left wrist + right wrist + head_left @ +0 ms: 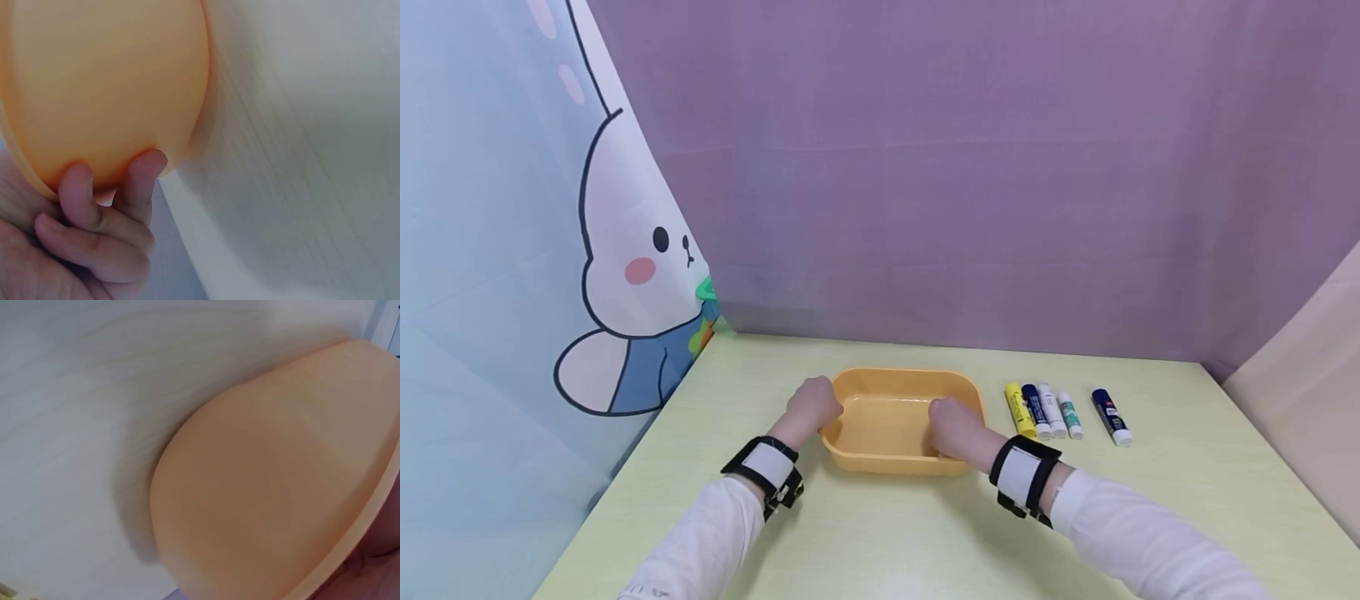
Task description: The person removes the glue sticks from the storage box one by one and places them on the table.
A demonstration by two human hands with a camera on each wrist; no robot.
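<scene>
A shallow orange-yellow plastic basin (891,462) sits on the table in the head view. My left hand (814,408) grips its left end. In the left wrist view, curled fingers (76,187) press against the outer wall, just under the rim. My right hand (958,432) is over the basin's right front part, its fingers bent down inside. The right wrist view shows the basin's outer wall (262,475), with part of the right palm (365,575) behind the rim. The right fingertips are hidden, so whether they hold anything cannot be told.
Right of the basin lie glue sticks: a yellow one (1020,410), a navy one (1036,410), a white one (1051,410) and a green-and-white one (1070,415), side by side. Another navy stick (1111,417) lies farther right. A purple curtain (962,183) hangs behind the pale table (880,542).
</scene>
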